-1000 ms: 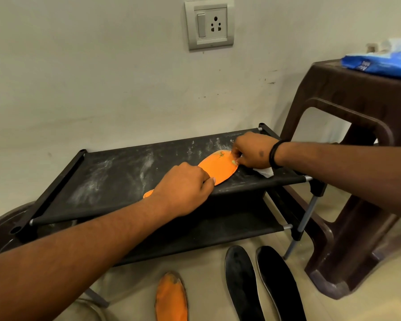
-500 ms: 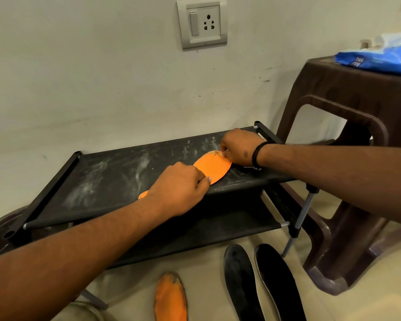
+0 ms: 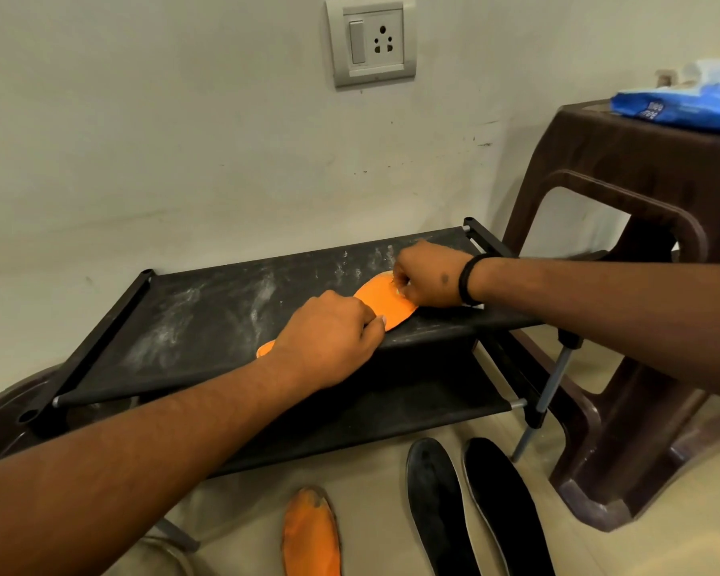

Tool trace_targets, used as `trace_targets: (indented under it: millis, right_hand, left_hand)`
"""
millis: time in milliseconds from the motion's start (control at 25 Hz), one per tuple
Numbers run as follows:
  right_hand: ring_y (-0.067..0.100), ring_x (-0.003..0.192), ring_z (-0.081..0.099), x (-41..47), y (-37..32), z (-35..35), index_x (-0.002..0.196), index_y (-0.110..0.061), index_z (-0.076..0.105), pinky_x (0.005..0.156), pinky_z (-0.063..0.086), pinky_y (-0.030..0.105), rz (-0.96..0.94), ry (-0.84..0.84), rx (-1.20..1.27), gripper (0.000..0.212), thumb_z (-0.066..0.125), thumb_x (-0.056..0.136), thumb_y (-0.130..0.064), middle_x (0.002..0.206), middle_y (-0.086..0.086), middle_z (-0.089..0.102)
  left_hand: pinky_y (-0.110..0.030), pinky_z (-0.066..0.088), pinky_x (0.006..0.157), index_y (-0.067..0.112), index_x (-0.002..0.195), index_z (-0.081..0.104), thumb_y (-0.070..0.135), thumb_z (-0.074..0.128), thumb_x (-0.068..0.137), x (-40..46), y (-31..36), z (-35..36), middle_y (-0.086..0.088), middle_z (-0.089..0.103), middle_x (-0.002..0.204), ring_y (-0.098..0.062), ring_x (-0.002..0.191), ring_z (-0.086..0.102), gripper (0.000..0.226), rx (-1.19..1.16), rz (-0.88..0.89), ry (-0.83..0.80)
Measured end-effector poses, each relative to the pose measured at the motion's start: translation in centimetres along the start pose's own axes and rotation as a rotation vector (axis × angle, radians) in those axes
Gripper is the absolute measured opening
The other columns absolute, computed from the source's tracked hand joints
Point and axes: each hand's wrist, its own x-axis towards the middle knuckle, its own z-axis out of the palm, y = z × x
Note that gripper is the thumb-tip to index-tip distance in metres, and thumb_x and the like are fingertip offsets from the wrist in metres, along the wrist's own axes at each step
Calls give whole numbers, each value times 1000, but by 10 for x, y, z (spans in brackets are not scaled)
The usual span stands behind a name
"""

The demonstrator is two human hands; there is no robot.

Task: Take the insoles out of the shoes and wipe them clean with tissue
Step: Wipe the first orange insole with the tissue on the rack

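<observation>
- We're on the wiping step: orange insole point(image 3: 385, 301) lies flat on the rack point(image 3: 208, 313), mid-frame.
- Left hand point(image 3: 329, 338) curled over the insole's near half, pinning it down; thumb tip at the edge.
- Right hand point(image 3: 427, 274) curled at the insole's far end, upper right of centre; a bit of white shows under the fingers, probably tissue, too small to be sure.
- Insoles already out: second orange insole point(image 3: 310, 534) bottom centre on the floor, two black insoles point(image 3: 474, 509) just right of it.
- Blue pack point(image 3: 682, 103) on the stool point(image 3: 624, 168), upper right.
- Next, we judge: stroke along the insole with the left hand pressing, then swap for one from the floor.
</observation>
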Motion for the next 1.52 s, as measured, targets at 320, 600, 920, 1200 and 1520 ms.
trace_targets:
  millis: [320,600,920,1200,1520]
  right_hand:
    - [28,78,66,-8,18,0,87,-5,67,78,58,46,124,44,-31,16,53,90,-12,86,12,69]
    - [18,83,68,-14,9,-3,87,-11,74,80,55,32,3,-46,214,12,65,90,-19,90,5,74]
    - [16,79,66,-15,-23,4,87,-8,74,76,53,27,-88,-10,183,13,63,88,-14,87,2,73]
    - [29,89,68,13,0,2,97,-5,75,83,58,45,83,80,36,21,58,88,-13,99,14,74]
    - [12,81,64,20,-23,1,89,-16,77,78,53,28,-19,6,199,10,67,86,-17,89,-6,72]
  left_hand:
    - [-27,55,88,24,106,80,23,62,96,5,-12,-14,2,76,112,-15,94,71,20,-288,-114,-126]
    - [-33,50,87,29,112,75,54,78,76,6,-18,-10,0,62,113,-17,107,59,44,-156,-288,-27]
    - [-30,54,71,29,97,80,48,75,81,4,-13,-19,14,72,80,-4,75,62,24,-287,-404,-112]
    - [-25,50,83,32,126,70,2,45,94,6,-30,-20,7,60,142,-10,97,62,50,-269,-334,-231]
    - [-39,56,96,39,125,69,3,50,91,9,-37,-7,4,64,138,-15,110,65,53,-169,-302,-179]
